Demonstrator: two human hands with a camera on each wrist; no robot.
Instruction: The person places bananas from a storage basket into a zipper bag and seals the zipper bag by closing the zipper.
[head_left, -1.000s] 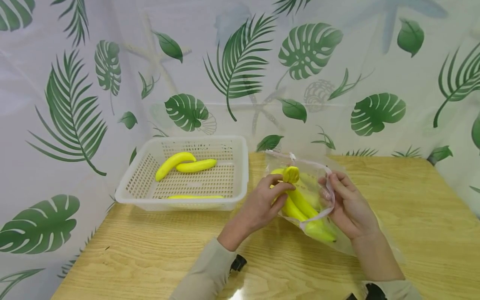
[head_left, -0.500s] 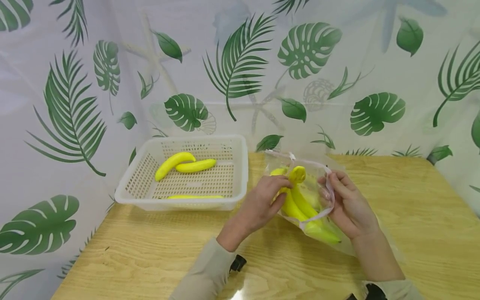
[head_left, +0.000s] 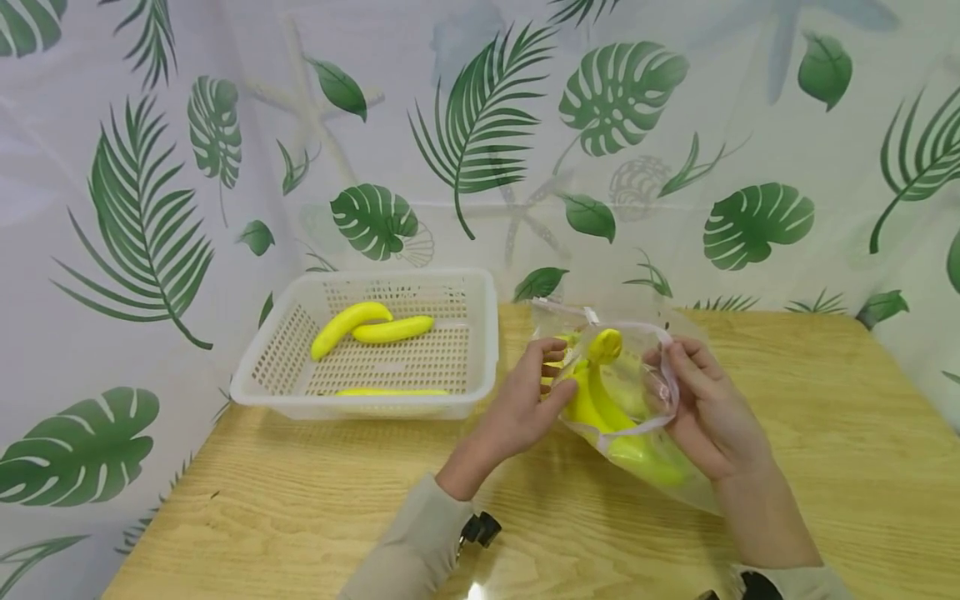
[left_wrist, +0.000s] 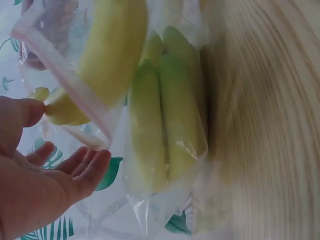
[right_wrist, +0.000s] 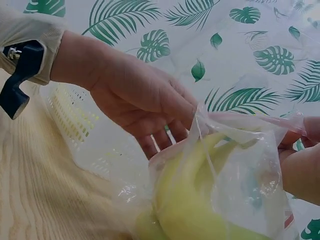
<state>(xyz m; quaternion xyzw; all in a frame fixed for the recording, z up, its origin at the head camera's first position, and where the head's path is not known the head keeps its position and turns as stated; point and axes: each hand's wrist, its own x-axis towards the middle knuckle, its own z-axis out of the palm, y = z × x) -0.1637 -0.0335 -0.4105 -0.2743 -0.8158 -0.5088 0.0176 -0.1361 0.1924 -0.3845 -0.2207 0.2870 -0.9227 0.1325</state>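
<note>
A clear zip bag (head_left: pixel 637 430) stands on the table with its mouth held wide, several yellow bananas (head_left: pixel 603 404) inside it. One stubby stem end (head_left: pixel 604 345) rises at the mouth. My right hand (head_left: pixel 716 421) pinches the bag's right rim between thumb and fingers; the right wrist view catches that hand (right_wrist: pixel 305 167) at its edge. My left hand (head_left: pixel 521 408) is at the left rim with fingers spread. In the left wrist view the left thumb is beside a banana tip (left_wrist: pixel 57 107), perhaps touching it, and the fingertips are near the bag's edge (left_wrist: pixel 70 85).
Left of the bag, a white perforated plastic basket (head_left: pixel 480 400) holds three bananas: two crossing ones (head_left: pixel 348 329) and one by the near wall (head_left: pixel 393 392). The wooden table (head_left: pixel 300 500) runs back to a leaf-printed cloth (head_left: pixel 465 242).
The left hand has let go of the banana stem and its fingers have spread at the left rim. The stem end has shifted slightly right. The right hand keeps its pinch.
</note>
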